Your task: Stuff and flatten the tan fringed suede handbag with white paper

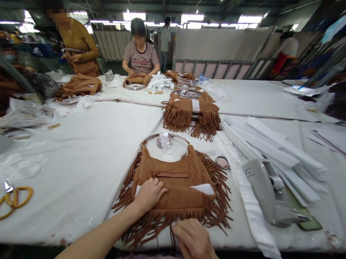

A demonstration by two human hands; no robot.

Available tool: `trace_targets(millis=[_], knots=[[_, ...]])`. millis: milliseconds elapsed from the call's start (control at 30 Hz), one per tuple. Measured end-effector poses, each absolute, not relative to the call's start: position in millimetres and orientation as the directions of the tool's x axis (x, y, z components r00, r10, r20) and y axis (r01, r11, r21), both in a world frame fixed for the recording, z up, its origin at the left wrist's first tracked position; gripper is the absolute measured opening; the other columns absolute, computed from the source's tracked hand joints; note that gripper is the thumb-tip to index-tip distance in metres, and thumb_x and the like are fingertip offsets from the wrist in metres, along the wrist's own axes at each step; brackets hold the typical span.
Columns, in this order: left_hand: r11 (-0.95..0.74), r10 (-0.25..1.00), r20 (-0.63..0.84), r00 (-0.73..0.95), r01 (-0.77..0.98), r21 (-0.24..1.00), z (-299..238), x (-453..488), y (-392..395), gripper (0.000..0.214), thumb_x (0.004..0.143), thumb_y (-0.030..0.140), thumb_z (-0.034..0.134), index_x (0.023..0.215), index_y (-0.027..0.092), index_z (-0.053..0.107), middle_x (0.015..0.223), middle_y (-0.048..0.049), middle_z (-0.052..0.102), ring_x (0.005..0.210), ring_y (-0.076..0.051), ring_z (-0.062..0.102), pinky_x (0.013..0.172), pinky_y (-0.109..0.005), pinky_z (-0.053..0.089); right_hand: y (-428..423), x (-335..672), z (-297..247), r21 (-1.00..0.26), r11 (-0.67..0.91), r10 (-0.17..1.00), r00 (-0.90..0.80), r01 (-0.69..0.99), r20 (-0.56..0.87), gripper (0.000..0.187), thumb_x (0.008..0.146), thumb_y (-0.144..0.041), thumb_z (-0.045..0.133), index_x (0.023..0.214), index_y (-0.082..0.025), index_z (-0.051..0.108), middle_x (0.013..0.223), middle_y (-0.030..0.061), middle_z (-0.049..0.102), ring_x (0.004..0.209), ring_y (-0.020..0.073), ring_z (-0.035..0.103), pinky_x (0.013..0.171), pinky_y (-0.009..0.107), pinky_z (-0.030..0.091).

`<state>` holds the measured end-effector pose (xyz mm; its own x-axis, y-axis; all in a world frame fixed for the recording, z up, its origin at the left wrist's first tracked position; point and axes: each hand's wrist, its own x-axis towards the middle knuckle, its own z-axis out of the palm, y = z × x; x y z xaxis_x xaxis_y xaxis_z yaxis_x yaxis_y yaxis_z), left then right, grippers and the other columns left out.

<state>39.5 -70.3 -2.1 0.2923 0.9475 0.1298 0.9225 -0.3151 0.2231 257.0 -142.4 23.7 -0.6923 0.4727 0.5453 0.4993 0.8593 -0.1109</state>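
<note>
A brown suede-look handbag [176,191] with long fringe lies on the white-covered table in front of me. Its curved handle points away, and a coiled strap [164,139] with a white wrap sits inside the handle's loop. My left hand [150,193] presses on the bag's lower left front, fingers bent and close together, gripping the surface below the zip flap. White paper pieces [204,189] show at the bag's lower corners. Close to the table's front edge, my right hand [193,238] is closed in a pinch by the bottom fringe; what it pinches is hidden.
Yellow-handled scissors [16,199] lie far left. To the right are a grey tape dispenser [269,192], white strips [267,151] and a tape roll [222,162]. Another fringed bag [191,109] lies beyond mine. Co-workers [140,54] handle brown bags across the table.
</note>
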Motion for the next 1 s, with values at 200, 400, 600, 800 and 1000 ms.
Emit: trace_targets(millis=[200,400,600,800,1000], knots=[[-0.322,0.944,0.155,0.292,0.919,0.227,-4,39,-70,0.036,0.097,0.046,0.031,0.088,0.020,0.055,0.090,-0.0050,0.057,0.087,-0.022,0.051,0.074,-0.036,0.043,-105,271,5,-0.032,0.758,0.585,-0.657,0.652,0.475,0.029,0.084,-0.018,0.055,0.109,-0.028,0.064,0.110,0.0085,0.058,0.095,0.0232,0.049,0.083,0.040,0.037],[-0.321,0.944,0.161,0.289,0.919,0.228,-3,39,-69,0.036,0.096,0.046,0.032,0.087,0.020,0.055,0.089,-0.0049,0.056,0.086,-0.022,0.051,0.074,-0.035,0.043,-98,288,2,-0.034,0.842,0.498,-0.753,0.538,0.430,0.042,0.085,-0.006,0.039,0.119,-0.022,0.058,0.116,0.0106,0.056,0.101,0.0214,0.049,0.087,0.037,0.038],[-0.325,0.943,0.150,0.296,0.918,0.228,-5,39,-68,0.036,0.097,0.046,0.031,0.087,0.020,0.055,0.089,-0.0051,0.056,0.086,-0.023,0.051,0.075,-0.036,0.043,-98,294,13,-0.045,0.851,0.501,-0.785,0.523,0.364,0.049,0.085,-0.003,0.037,0.127,-0.021,0.052,0.114,0.0110,0.056,0.096,0.0215,0.049,0.083,0.036,0.038],[-0.324,0.944,0.142,0.297,0.915,0.241,-4,39,-69,0.036,0.097,0.045,0.032,0.087,0.020,0.056,0.089,-0.0049,0.057,0.087,-0.022,0.052,0.076,-0.035,0.043,-90,287,21,-0.010,0.870,0.484,-0.852,0.492,0.199,0.030,0.087,-0.013,0.049,0.111,-0.026,0.059,0.104,0.0068,0.054,0.086,0.0205,0.043,0.078,0.035,0.034],[-0.317,0.946,0.152,0.286,0.917,0.242,-1,39,-70,0.035,0.096,0.045,0.033,0.087,0.020,0.056,0.090,-0.0047,0.056,0.087,-0.022,0.051,0.076,-0.035,0.043,-78,282,27,0.067,0.929,0.354,-0.927,0.363,0.122,0.013,0.093,-0.021,0.047,0.093,-0.024,0.060,0.091,0.0029,0.051,0.078,0.0177,0.041,0.072,0.033,0.032]])
